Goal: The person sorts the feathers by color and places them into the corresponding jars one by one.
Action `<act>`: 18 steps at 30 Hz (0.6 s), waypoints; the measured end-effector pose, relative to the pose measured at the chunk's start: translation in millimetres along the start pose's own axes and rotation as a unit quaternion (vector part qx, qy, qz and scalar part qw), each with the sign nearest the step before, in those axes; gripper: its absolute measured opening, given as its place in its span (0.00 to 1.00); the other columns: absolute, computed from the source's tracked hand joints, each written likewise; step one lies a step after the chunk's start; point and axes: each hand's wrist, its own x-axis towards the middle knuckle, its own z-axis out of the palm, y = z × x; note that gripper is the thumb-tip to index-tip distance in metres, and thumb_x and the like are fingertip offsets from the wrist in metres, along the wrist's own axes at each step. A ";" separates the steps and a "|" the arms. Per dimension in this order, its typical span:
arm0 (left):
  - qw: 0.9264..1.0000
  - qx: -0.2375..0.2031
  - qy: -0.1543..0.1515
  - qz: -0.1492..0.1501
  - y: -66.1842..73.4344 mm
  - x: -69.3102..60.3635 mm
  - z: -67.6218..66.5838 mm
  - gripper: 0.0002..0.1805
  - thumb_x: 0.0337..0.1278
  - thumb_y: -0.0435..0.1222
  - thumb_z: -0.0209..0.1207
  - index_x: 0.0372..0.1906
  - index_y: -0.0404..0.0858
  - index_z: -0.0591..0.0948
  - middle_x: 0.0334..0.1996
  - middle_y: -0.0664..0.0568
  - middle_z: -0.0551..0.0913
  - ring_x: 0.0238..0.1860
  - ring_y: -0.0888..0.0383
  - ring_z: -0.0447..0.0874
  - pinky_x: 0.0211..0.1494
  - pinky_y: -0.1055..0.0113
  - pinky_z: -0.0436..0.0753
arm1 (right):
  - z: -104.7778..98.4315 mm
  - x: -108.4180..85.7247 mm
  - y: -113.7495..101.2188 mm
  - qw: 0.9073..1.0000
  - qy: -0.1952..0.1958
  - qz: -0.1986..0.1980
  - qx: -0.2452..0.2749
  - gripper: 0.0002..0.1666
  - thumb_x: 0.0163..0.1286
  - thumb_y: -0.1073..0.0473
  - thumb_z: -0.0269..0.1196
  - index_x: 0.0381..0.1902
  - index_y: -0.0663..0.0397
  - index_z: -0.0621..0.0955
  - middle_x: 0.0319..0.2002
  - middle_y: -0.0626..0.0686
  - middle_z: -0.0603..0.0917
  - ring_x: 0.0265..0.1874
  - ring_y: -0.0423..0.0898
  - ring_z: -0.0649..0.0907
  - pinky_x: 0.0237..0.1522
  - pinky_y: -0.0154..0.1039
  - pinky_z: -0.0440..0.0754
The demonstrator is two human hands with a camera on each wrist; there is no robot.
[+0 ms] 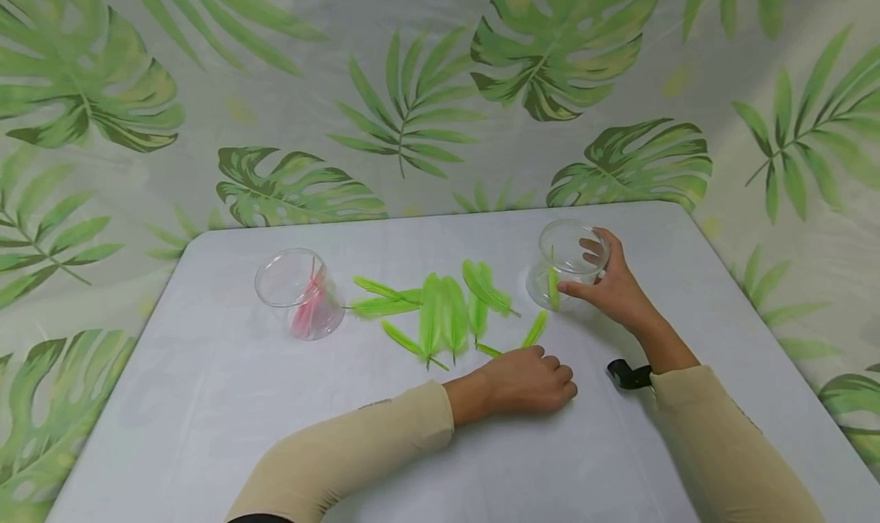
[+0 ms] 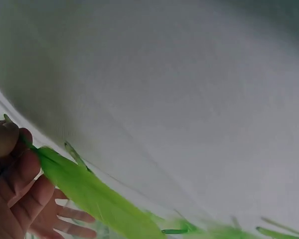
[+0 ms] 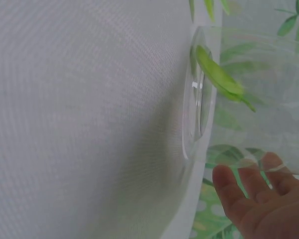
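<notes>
My left hand (image 1: 525, 382) pinches the quill end of a green feather (image 2: 89, 191) between thumb and fingers, low over the table. In the head view that feather shows above the hand, partly hidden by it. My right hand (image 1: 615, 290) grips the side of a clear glass jar (image 1: 574, 259), thumb at the near side and fingers round the far side. One green feather (image 3: 219, 77) leans inside this jar, which stands upright. Several green feathers (image 1: 431, 317) lie between the two jars, some overlapping.
A second clear jar (image 1: 289, 279) with pink feathers (image 1: 311, 305) inside stands at the left. The white table (image 1: 206, 431) meets a leaf-print cloth (image 1: 406, 118) behind. A black device (image 1: 627, 374) sits at the right wrist.
</notes>
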 end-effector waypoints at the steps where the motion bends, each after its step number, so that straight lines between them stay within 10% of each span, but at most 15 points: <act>1: 1.000 -0.001 0.002 -0.003 -1.8 -0.6 -0.4 0.13 0.70 0.36 0.46 0.39 0.55 0.79 0.34 0.67 0.79 0.30 0.66 0.79 0.34 0.73 0.77 | 0.1 0.2 0.1 1.000 0.000 0.000 -0.001 0.70 0.60 0.56 0.73 0.78 0.44 0.33 0.78 0.64 0.53 0.76 0.67 0.57 0.68 0.72 0.61; 8: 0.999 -0.026 0.009 -0.031 -21.5 -7.7 -12.0 0.12 0.70 0.36 0.48 0.37 0.55 0.80 0.35 0.65 0.78 0.28 0.65 0.78 0.31 0.72 0.75 | 0.6 -0.2 -1.5 1.000 0.002 -0.004 -0.007 0.69 0.60 0.52 0.73 0.78 0.44 0.35 0.78 0.63 0.54 0.76 0.66 0.58 0.67 0.70 0.62; 13: 0.986 -0.118 0.035 -0.109 -44.2 -20.1 -29.4 0.11 0.68 0.34 0.49 0.39 0.52 0.81 0.34 0.63 0.80 0.27 0.64 0.79 0.29 0.73 0.76 | 1.8 0.1 -1.8 1.000 0.000 -0.004 -0.006 0.68 0.60 0.51 0.73 0.78 0.44 0.35 0.78 0.64 0.54 0.76 0.66 0.58 0.68 0.70 0.62; 16: 0.946 -0.248 0.099 -0.186 -61.1 -32.9 -39.1 0.10 0.67 0.34 0.52 0.41 0.49 0.83 0.35 0.62 0.83 0.29 0.65 0.81 0.32 0.73 0.78 | 1.6 0.7 -0.8 1.000 0.000 -0.001 -0.005 0.69 0.60 0.51 0.73 0.78 0.45 0.35 0.78 0.64 0.53 0.76 0.66 0.57 0.68 0.70 0.62; 18: 0.889 -0.362 0.160 -0.230 -71.7 -42.8 -44.0 0.09 0.66 0.33 0.54 0.42 0.45 0.84 0.36 0.59 0.85 0.29 0.65 0.81 0.34 0.72 0.80 | 0.9 0.8 -0.3 1.000 0.000 0.000 -0.003 0.69 0.60 0.52 0.73 0.78 0.46 0.35 0.78 0.64 0.53 0.76 0.66 0.57 0.69 0.71 0.61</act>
